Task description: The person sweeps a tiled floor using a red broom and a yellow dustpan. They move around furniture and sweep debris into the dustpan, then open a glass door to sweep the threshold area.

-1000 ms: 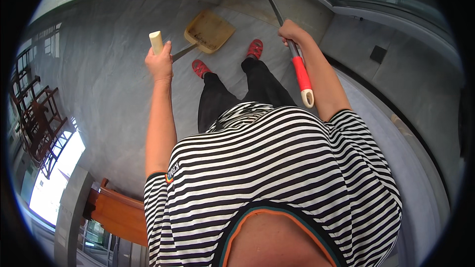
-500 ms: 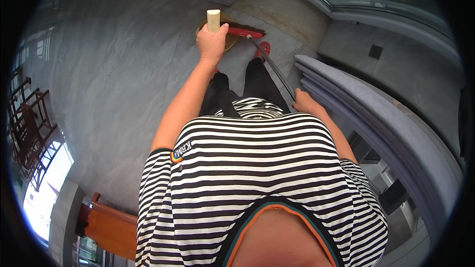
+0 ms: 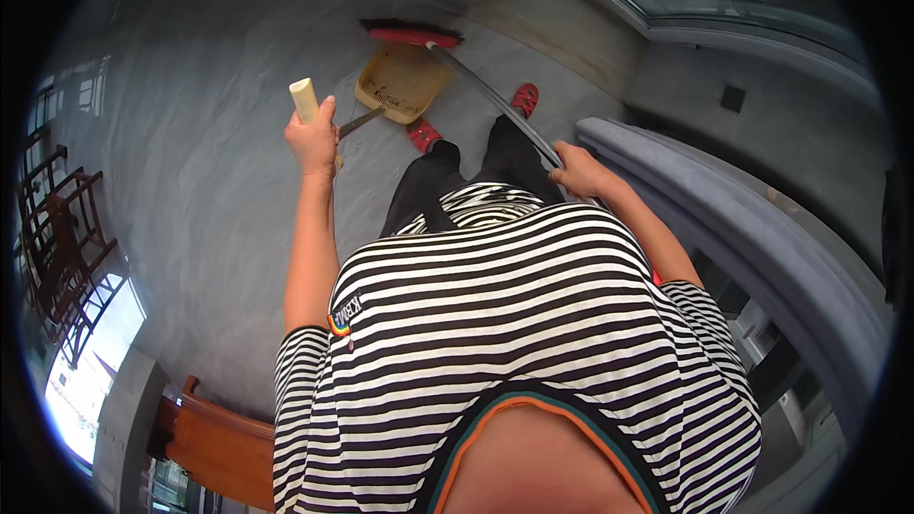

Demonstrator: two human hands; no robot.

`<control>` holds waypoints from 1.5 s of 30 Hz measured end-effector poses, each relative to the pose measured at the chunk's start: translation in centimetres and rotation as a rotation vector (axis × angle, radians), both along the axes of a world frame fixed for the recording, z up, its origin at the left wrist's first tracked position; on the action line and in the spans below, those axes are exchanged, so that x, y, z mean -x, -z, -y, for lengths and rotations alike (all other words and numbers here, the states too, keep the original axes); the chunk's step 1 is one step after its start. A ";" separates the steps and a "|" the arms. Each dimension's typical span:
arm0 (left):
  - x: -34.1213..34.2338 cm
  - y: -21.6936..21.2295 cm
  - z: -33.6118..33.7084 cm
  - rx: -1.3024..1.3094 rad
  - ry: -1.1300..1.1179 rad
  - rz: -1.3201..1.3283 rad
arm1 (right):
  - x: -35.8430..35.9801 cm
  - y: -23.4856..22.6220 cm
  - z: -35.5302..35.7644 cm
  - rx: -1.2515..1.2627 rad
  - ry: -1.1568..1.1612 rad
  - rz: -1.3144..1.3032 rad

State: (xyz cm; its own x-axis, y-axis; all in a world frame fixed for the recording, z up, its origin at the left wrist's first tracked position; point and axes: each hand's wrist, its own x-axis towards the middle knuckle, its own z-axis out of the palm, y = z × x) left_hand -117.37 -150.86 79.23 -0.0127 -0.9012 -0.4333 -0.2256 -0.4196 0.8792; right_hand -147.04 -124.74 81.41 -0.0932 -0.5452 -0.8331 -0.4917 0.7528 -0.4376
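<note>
My left hand (image 3: 312,141) grips the pale upright handle (image 3: 304,98) of a long-handled yellow dustpan (image 3: 403,83), whose tray rests on the grey floor ahead of my feet. My right hand (image 3: 575,171) holds the grey metal shaft (image 3: 495,100) of a broom. Its red head (image 3: 412,35) lies on the floor just beyond the dustpan's far edge. My red shoes (image 3: 525,98) stand right behind the pan.
A grey padded sofa edge (image 3: 724,219) curves along my right side. A glass wall and ledge (image 3: 666,0) run at the back right. Dark wooden chairs (image 3: 57,238) stand at far left, and an orange wooden piece (image 3: 219,447) lies at lower left.
The dustpan and broom head have shifted on the floor; the broom head now sits behind the pan. My left hand dropped lower and leftward, and my right hand moved up the shaft.
</note>
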 end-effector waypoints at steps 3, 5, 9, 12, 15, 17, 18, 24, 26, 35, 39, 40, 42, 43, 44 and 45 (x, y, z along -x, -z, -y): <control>-3.4 -0.2 -0.2 0.009 -0.056 0.041 | -2.7 1.2 7.5 0.039 -0.096 0.051; -5.3 -0.3 -0.5 0.017 -0.093 0.060 | -4.3 2.8 12.5 0.135 -0.238 -0.025; -7.7 -0.7 -1.9 0.032 -0.196 0.064 | -7.8 6.8 22.3 0.314 -0.424 -0.146; -8.6 -0.3 -3.0 0.046 -0.241 0.055 | -9.4 8.6 29.2 0.267 -0.542 -0.112; -9.7 0.0 -3.1 0.048 -0.282 0.065 | -10.9 11.1 33.2 0.275 -0.558 -0.115; -10.3 0.3 -3.2 0.044 -0.294 0.066 | -10.0 12.9 33.7 0.173 -0.479 -0.043; -10.6 0.6 -3.0 0.044 -0.293 0.060 | -8.9 14.0 32.9 0.131 -0.439 -0.014; -11.9 0.8 -3.5 0.036 -0.317 0.018 | -3.6 10.8 17.9 -0.151 0.013 0.118; -11.6 0.6 -3.0 0.035 -0.278 -0.003 | -3.8 13.0 12.4 -0.156 0.027 0.046; -12.7 0.2 -2.4 0.023 -0.114 0.042 | -6.4 5.3 4.4 -0.070 0.234 0.189; -12.0 0.3 -2.3 0.049 -0.045 0.040 | -6.8 5.4 2.9 -0.086 0.362 0.177; -11.8 0.0 -2.3 0.055 -0.029 0.042 | -7.0 6.6 2.6 -0.093 0.391 0.162; -11.2 -0.9 -2.2 0.056 -0.001 0.052 | -8.7 8.3 2.2 -0.180 0.404 0.227; -11.0 -1.5 -2.3 0.059 -0.002 0.060 | -10.2 7.4 2.5 -0.205 0.431 0.266; -10.8 -1.9 -2.5 0.062 -0.003 0.067 | -11.5 6.3 2.3 -0.231 0.459 0.304; -10.6 -2.0 -2.6 0.065 -0.009 0.067 | -11.7 5.9 1.9 -0.216 0.486 0.378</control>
State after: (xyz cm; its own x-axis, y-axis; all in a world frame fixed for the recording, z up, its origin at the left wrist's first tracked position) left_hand -106.81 -148.31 81.20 0.0231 -0.9273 -0.3737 -0.2815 -0.3647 0.8875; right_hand -135.33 -126.66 75.48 0.0345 -0.3311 -0.9430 0.0850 0.9411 -0.3273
